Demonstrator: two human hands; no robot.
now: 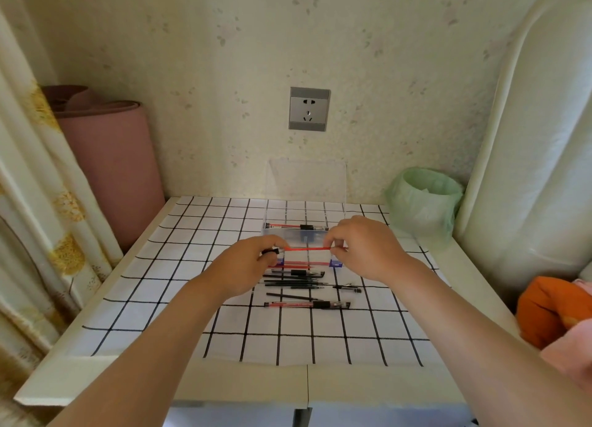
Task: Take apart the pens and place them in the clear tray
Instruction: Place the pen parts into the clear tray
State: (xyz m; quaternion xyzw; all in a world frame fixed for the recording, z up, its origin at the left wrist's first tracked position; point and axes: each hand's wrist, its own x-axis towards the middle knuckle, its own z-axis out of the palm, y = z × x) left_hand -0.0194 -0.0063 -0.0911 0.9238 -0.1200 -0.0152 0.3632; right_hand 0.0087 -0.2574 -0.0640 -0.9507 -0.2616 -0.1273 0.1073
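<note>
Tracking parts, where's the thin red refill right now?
Head view, centre: the red refill is held level between the left hand and right hand, beside the clear tray, beyond the loose pens on the checked cloth.

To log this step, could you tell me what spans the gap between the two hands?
In the head view, a thin red refill stretches between the left hand and right hand, pinched at each end.

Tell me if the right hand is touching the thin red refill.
Touching. The head view shows the right hand pinching the red refill at one end.
</note>
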